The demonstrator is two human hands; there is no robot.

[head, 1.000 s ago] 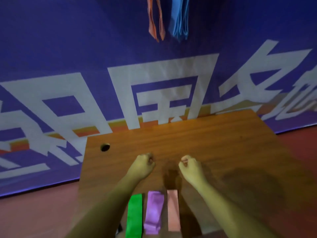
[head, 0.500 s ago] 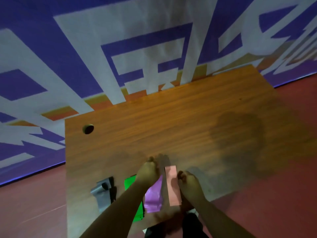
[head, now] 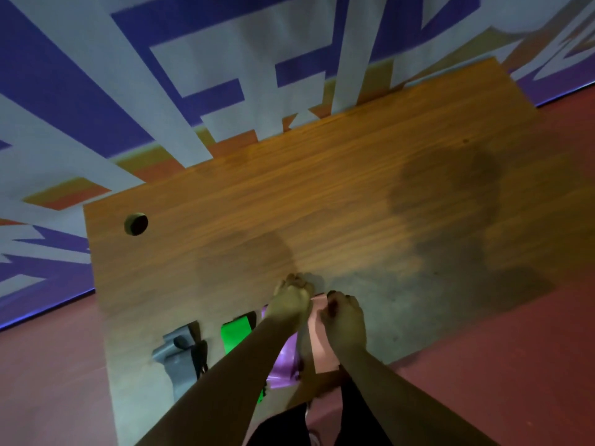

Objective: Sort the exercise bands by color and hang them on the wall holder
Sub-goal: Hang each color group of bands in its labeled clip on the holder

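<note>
Head view: your right hand (head: 343, 320) curls onto the pink band's (head: 323, 357) far end, seemingly pinching it; your left hand (head: 291, 300) is fisted beside it, its hold hidden; pickup looks under way; lift clear of the adjacent purple band (head: 283, 365); green band (head: 236, 336) and grey band (head: 178, 360) lie leftward on the surface (head: 354, 188); the wall holder isn't visible.
</note>
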